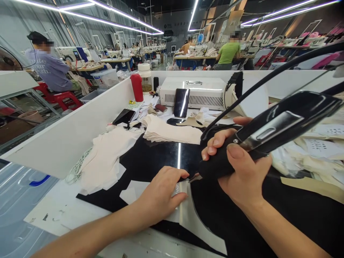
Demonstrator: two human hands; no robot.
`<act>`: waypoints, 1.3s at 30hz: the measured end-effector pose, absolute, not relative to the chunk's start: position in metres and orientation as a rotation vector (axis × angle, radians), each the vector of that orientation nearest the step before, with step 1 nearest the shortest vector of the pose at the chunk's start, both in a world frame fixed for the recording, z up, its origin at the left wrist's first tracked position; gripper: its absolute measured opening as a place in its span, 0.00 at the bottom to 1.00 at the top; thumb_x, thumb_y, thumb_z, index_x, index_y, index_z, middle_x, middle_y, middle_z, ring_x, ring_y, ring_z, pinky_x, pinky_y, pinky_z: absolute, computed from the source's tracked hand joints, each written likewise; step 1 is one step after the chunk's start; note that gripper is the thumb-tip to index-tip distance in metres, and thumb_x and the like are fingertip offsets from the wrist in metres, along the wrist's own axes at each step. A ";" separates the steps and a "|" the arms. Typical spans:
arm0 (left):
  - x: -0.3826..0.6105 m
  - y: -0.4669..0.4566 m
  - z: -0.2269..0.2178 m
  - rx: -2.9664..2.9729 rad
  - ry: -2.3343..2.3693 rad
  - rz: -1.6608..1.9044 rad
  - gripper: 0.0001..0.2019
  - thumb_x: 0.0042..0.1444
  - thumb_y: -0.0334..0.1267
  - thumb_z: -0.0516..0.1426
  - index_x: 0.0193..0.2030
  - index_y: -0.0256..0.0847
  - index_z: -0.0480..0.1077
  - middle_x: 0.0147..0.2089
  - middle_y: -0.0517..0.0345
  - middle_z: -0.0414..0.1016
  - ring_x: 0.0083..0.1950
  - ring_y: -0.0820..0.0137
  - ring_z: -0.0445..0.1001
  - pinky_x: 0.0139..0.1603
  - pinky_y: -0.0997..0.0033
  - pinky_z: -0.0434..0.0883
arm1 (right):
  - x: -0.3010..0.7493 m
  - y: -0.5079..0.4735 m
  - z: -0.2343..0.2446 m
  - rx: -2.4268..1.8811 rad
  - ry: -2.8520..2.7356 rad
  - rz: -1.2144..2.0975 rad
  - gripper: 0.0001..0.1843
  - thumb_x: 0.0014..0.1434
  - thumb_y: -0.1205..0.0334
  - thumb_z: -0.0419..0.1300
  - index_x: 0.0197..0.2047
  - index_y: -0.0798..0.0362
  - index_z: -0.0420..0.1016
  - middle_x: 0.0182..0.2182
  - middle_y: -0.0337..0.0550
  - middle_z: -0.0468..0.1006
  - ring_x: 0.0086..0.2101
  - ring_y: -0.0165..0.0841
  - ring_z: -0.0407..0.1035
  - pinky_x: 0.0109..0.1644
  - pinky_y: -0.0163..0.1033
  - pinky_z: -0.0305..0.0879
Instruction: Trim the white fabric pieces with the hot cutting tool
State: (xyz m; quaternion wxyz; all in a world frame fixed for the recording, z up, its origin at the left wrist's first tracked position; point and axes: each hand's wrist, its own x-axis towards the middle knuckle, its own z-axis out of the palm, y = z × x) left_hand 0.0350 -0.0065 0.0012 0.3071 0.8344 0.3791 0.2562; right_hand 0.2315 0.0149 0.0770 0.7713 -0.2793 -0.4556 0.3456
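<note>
the right hand [243, 172] gripped the black tool [272, 130]; the left hand [161, 193], thumb and forefinger apart, touched the pale piece [197, 224] on the tabletop [70, 200]; flat holding, away from the tool tip [196, 177], seemed wise.

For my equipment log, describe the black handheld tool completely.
The black handheld tool has a glossy, plastic-looking body with a silvery panel, what looks like a screw, and a duller front section. Gripped in the right hand, it slants down to the left, its metallic tip by the pale sheet's edge; whether they touch is unclear.
</note>
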 end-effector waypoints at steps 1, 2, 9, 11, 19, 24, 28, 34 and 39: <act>0.035 -0.006 0.001 2.204 1.000 0.678 0.24 0.67 0.27 0.70 0.67 0.45 0.74 0.62 0.51 0.84 0.65 0.56 0.81 0.67 0.51 0.82 | 0.231 0.014 0.078 -0.606 -0.985 0.753 0.22 0.55 0.63 0.79 0.50 0.43 0.78 0.29 0.29 0.81 0.24 0.32 0.75 0.25 0.38 0.79; 0.035 -0.006 0.001 2.200 0.997 0.681 0.24 0.67 0.27 0.70 0.67 0.46 0.74 0.62 0.51 0.84 0.65 0.56 0.81 0.67 0.51 0.82 | 0.231 0.014 0.078 -0.612 -0.985 0.756 0.22 0.54 0.63 0.79 0.49 0.43 0.78 0.29 0.29 0.81 0.24 0.32 0.76 0.25 0.39 0.79; 0.036 -0.008 0.002 2.173 1.021 0.679 0.26 0.65 0.26 0.71 0.67 0.45 0.74 0.62 0.50 0.83 0.65 0.55 0.80 0.68 0.50 0.81 | 0.238 0.019 0.074 -0.631 -0.963 0.730 0.24 0.55 0.61 0.80 0.52 0.44 0.78 0.29 0.29 0.80 0.24 0.32 0.75 0.26 0.39 0.78; 0.035 -0.010 0.005 2.175 1.042 0.660 0.26 0.65 0.26 0.71 0.68 0.43 0.74 0.63 0.49 0.83 0.66 0.54 0.79 0.69 0.48 0.80 | 0.240 0.021 0.073 -0.623 -0.951 0.735 0.26 0.54 0.62 0.81 0.53 0.43 0.79 0.29 0.29 0.81 0.24 0.33 0.75 0.26 0.39 0.76; 0.036 -0.012 0.008 2.148 1.061 0.588 0.26 0.67 0.25 0.70 0.69 0.42 0.74 0.57 0.52 0.82 0.61 0.56 0.78 0.68 0.50 0.79 | 0.241 0.020 0.070 -0.609 -0.964 0.733 0.22 0.55 0.63 0.81 0.49 0.45 0.78 0.29 0.31 0.81 0.25 0.32 0.75 0.26 0.38 0.77; 0.037 -0.012 0.007 2.122 1.079 0.588 0.27 0.65 0.22 0.69 0.68 0.41 0.75 0.57 0.52 0.82 0.62 0.55 0.78 0.69 0.49 0.78 | 0.241 0.020 0.068 -0.627 -0.958 0.739 0.20 0.55 0.62 0.80 0.46 0.45 0.77 0.29 0.30 0.81 0.24 0.32 0.76 0.27 0.39 0.80; 0.038 -0.012 0.011 2.086 1.102 0.568 0.27 0.64 0.21 0.68 0.68 0.43 0.76 0.59 0.53 0.83 0.63 0.56 0.78 0.71 0.51 0.77 | 0.239 0.021 0.069 -0.639 -0.938 0.745 0.20 0.54 0.62 0.79 0.45 0.44 0.76 0.29 0.29 0.80 0.24 0.32 0.75 0.26 0.39 0.80; 0.036 -0.012 0.011 2.071 1.092 0.578 0.28 0.64 0.22 0.67 0.69 0.46 0.75 0.61 0.53 0.83 0.65 0.56 0.78 0.73 0.49 0.76 | 0.235 0.021 0.073 -0.600 -0.933 0.772 0.20 0.55 0.62 0.79 0.44 0.44 0.75 0.30 0.30 0.80 0.25 0.32 0.75 0.27 0.39 0.79; 0.035 -0.012 0.009 2.063 1.092 0.581 0.30 0.64 0.21 0.66 0.70 0.46 0.75 0.62 0.55 0.83 0.66 0.57 0.78 0.74 0.49 0.75 | 0.234 0.021 0.078 -0.562 -0.924 0.806 0.20 0.54 0.64 0.79 0.45 0.44 0.76 0.28 0.29 0.81 0.24 0.31 0.74 0.26 0.37 0.79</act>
